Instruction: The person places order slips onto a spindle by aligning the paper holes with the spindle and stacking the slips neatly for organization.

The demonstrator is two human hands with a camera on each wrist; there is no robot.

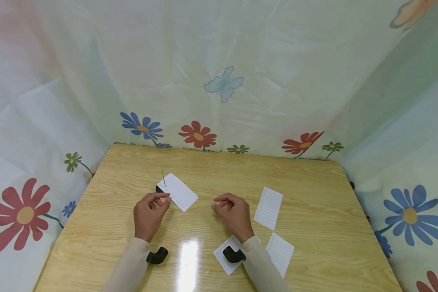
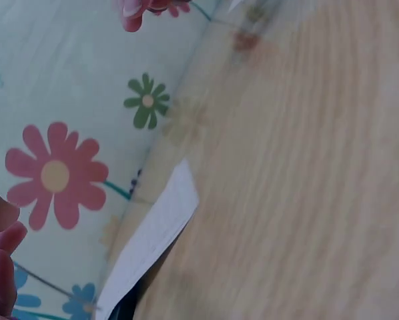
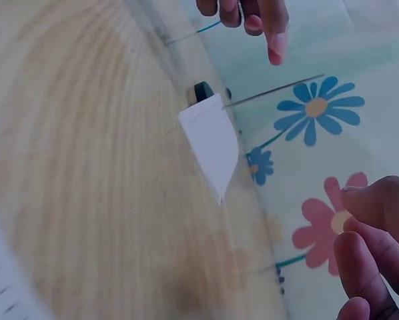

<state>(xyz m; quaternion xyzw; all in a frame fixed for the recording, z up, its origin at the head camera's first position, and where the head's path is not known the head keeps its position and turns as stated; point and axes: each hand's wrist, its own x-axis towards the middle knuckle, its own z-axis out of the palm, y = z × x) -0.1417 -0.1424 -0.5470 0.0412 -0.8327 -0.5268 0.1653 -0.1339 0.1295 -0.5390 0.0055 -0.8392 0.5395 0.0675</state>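
Lined white paper slips (image 1: 177, 192) sit on a bill spike, whose thin metal rod (image 1: 163, 178) rises through them near one corner. Part of its black base (image 1: 158, 189) shows beside the slips; the right wrist view also shows the base (image 3: 203, 91) under them. Just in front of the slips, my left hand (image 1: 149, 215) has its fingers loosely bent, holding nothing. To the right, over the table, my right hand (image 1: 235, 217) is likewise loosely bent with nothing between thumb and fingers (image 3: 359, 260).
Two loose lined slips lie on the wooden table (image 1: 321, 227) at right: a farther slip (image 1: 268, 207) and a nearer slip (image 1: 280, 253). Another slip (image 1: 222, 256) is partly hidden beneath my right wrist. A flowered curtain (image 1: 263, 113) encloses the table's back and sides.
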